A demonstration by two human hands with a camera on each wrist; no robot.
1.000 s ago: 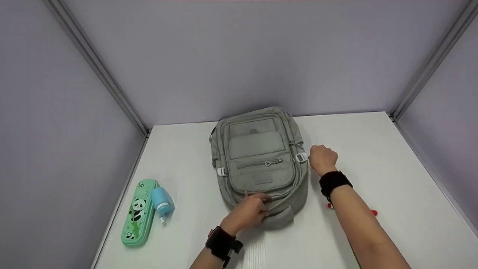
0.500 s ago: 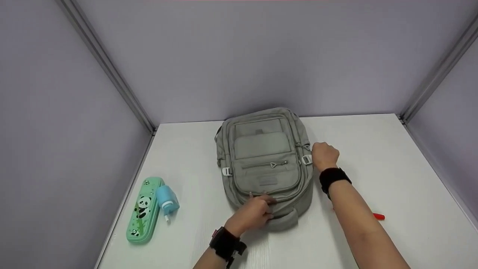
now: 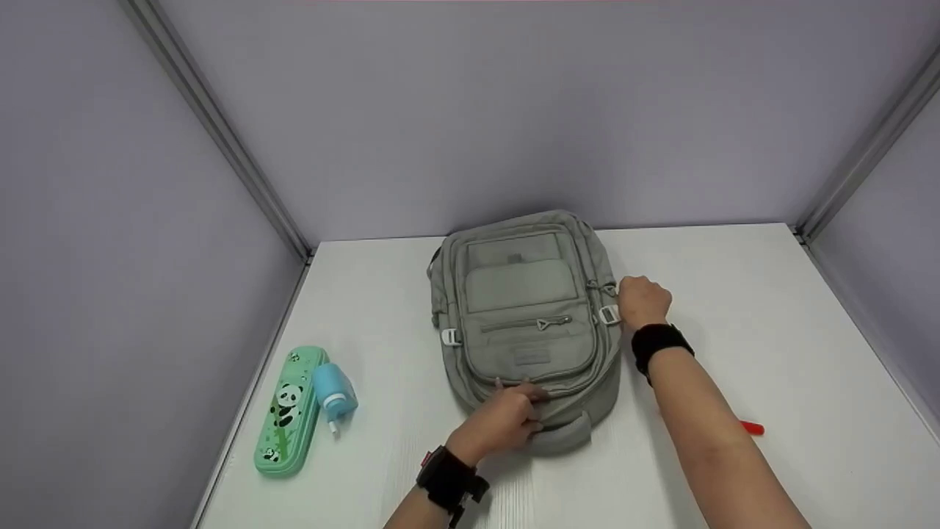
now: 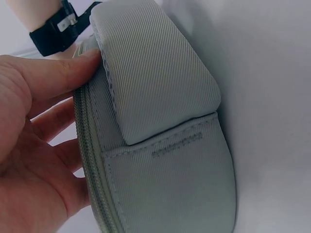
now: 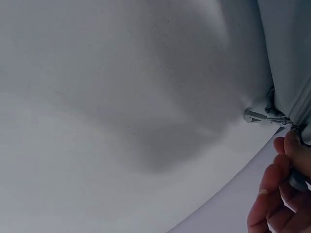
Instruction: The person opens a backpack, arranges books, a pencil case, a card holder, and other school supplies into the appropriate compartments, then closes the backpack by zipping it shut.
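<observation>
With the grey backpack (image 3: pixel 525 323) flat on the counter (image 3: pixel 734 308), the left hand (image 3: pixel 503 422) should brace its near end while the right hand (image 3: pixel 642 301), fingers curled round a zipper pull at its side, draws evenly along the track.

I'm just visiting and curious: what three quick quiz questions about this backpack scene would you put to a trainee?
1. True or false: the backpack lies flat on the white table.
2. Which hand is at the near end of the backpack, by its padded handle? A) left hand B) right hand
3. What animal is printed on the green pencil case?

Key: 1. True. 2. A; the right hand is at the backpack's side, by a white buckle. 3. A panda.
</observation>
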